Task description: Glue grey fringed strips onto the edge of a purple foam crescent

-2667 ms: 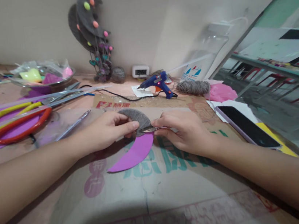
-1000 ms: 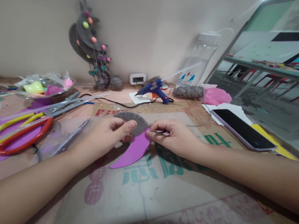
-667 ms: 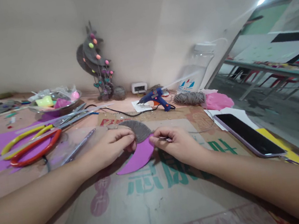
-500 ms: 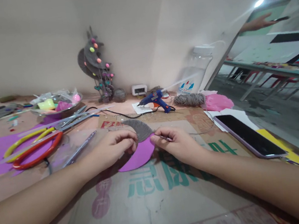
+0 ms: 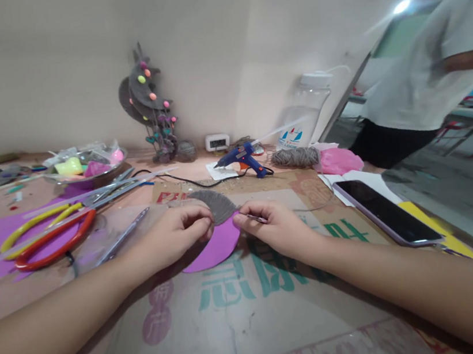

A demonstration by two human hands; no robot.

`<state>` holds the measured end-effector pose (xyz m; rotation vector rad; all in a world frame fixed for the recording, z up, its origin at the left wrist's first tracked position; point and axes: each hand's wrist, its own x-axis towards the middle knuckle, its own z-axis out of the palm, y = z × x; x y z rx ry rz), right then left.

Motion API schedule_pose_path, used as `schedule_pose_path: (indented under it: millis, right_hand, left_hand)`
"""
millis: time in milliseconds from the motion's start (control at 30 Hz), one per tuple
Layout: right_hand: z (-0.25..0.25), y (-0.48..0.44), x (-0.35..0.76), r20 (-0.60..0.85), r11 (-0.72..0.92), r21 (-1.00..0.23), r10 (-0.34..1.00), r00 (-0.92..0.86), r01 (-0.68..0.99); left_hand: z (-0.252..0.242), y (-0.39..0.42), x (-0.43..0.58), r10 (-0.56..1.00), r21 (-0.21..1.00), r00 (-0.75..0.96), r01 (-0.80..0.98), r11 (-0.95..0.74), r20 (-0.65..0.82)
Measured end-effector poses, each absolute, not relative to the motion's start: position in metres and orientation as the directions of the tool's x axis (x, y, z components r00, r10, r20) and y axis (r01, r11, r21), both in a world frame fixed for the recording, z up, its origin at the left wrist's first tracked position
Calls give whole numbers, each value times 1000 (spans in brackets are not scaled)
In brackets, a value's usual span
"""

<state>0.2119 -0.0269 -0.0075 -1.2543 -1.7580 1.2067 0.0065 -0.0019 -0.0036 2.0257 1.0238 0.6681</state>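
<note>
A purple crescent-shaped foam sheet (image 5: 214, 252) is between my hands, its upper part covered in rows of grey yarn (image 5: 216, 206). My left hand (image 5: 188, 224) is closed on the left side of the wrapped part, fingers curled. At the right edge of the crescent, my right hand (image 5: 271, 222) pinches the yarn strand between thumb and forefinger. From there the strand trails right and bends up toward a grey yarn skein (image 5: 295, 158). A small thin piece also shows under the right fingers, too small to name.
A blue glue gun (image 5: 238, 158) stands behind the hands, its cord running left. Scissors (image 5: 52, 236), a pen (image 5: 124, 235) and a metal bowl (image 5: 109, 169) lie left. At right are a phone (image 5: 385, 212) and a plastic bottle (image 5: 306, 110). A person in a white shirt (image 5: 426, 65) stands beyond.
The view has shifted slightly, moving everything a little left. Both hands keep their hold on the crescent and yarn. At the right, a person's white-shirted body now fills the background.
</note>
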Motion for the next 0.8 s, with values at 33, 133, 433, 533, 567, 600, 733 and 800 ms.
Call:
schedule_pose_path:
  millis: [33,133,433,533,567,600,733,800]
  right_hand:
    - [-8,-27,212,1,117,-933,946,-324,340]
    - [-8,-27,212,9,126,-926,950,-313,356]
    - [-8,-23,215,19,168,-905,934,-358,390]
    - [-11,-23,215,16,170,-902,932,-362,396]
    - [-12,-23,215,25,188,-889,930,-367,417]
    - [-11,-23,215,34,211,-873,926,-377,440]
    - [-1,-21,220,109,314,-800,914,-391,511]
    - [7,-13,228,216,383,-716,916,-337,583]
  left_hand:
    - [-4,-1,6,837,829,537,417,-373,106]
    - [-7,0,6,850,883,521,363,-297,72]
    - [-9,0,6,901,870,433,454,-192,-27]
    - [-9,0,6,895,900,444,376,-222,35]
    - [-9,0,6,895,906,444,360,-224,45]
    - [-8,0,6,898,907,437,361,-218,42]
    - [-6,1,6,935,878,355,448,-168,-2]
    - [-5,2,6,940,873,340,456,-174,9]
